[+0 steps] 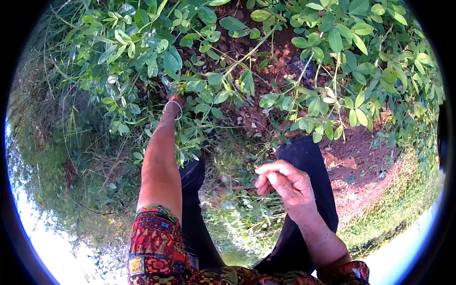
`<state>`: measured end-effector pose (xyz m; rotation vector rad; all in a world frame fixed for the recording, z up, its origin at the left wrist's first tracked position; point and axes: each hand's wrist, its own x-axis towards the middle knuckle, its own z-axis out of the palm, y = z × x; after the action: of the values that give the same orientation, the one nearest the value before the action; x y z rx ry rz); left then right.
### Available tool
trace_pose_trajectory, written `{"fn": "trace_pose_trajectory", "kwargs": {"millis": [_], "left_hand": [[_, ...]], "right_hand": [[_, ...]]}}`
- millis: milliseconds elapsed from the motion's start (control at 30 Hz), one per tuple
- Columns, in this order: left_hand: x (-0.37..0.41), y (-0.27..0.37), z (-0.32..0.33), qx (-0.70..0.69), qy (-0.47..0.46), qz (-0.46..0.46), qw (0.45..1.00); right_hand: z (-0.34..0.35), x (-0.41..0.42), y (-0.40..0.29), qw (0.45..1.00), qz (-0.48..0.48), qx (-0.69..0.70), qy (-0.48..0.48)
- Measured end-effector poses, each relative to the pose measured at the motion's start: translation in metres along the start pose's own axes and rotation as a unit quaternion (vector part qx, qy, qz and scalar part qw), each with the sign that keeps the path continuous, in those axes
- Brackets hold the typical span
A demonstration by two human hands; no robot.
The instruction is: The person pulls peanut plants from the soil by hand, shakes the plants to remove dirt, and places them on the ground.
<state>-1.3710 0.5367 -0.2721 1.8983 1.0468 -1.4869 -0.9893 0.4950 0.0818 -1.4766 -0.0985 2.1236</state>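
Note:
My left hand [178,100], with a pale bangle [173,102] at the wrist, reaches into low leafy plants [199,85]; leaves hide its fingers, so its hold cannot be told. Over my right knee, my right hand [281,180] hovers with its fingers loosely curled, and nothing shows in it. Long stems [249,53] with oval green leaves, some dotted with holes, lean across reddish soil [281,67] in front of me. More leafy stems [335,74] spread at the upper right.
Dark trousers [306,156] cover my spread legs. Between them lie cut or loose leafy stems [249,210] on the ground. Tall grass [46,117] stands at the left, with a thin curved dry stem [89,210] near it. Bare reddish soil [356,156] runs along the right.

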Motion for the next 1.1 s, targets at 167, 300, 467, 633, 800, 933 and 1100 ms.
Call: {"fn": "trace_pose_trajectory", "kwargs": {"millis": [167, 300, 467, 633, 800, 933, 1100], "left_hand": [[0.034, -0.032, 0.076, -0.218, -0.01, -0.119, 0.969], [0.039, 0.004, 0.032, -0.092, 0.013, -0.041, 0.995], [0.001, 0.002, 0.017, -0.292, 0.085, -0.18, 0.936], [-0.144, 0.016, 0.011, -0.352, 0.073, -0.127, 0.925], [-0.34, -0.032, 0.095, -0.454, 0.145, -0.092, 0.874], [-0.419, 0.013, 0.113, -0.667, 0.186, -0.264, 0.671], [-0.472, 0.004, 0.071, -0.567, 0.309, -0.191, 0.739]], "right_hand": [[0.027, -0.006, 0.023, 0.998, 0.015, -0.032, -0.043], [0.035, -0.01, 0.041, 0.998, 0.015, -0.048, -0.027], [0.047, -0.01, 0.045, 0.994, 0.02, -0.099, -0.028], [0.055, 0.006, 0.06, 0.996, -0.042, -0.078, 0.014], [0.03, 0.011, 0.114, 0.99, 0.01, -0.141, -0.012], [0.006, 0.009, 0.123, 0.943, 0.064, -0.32, 0.068], [0.002, -0.03, 0.122, 0.926, 0.07, -0.367, 0.055]]}}
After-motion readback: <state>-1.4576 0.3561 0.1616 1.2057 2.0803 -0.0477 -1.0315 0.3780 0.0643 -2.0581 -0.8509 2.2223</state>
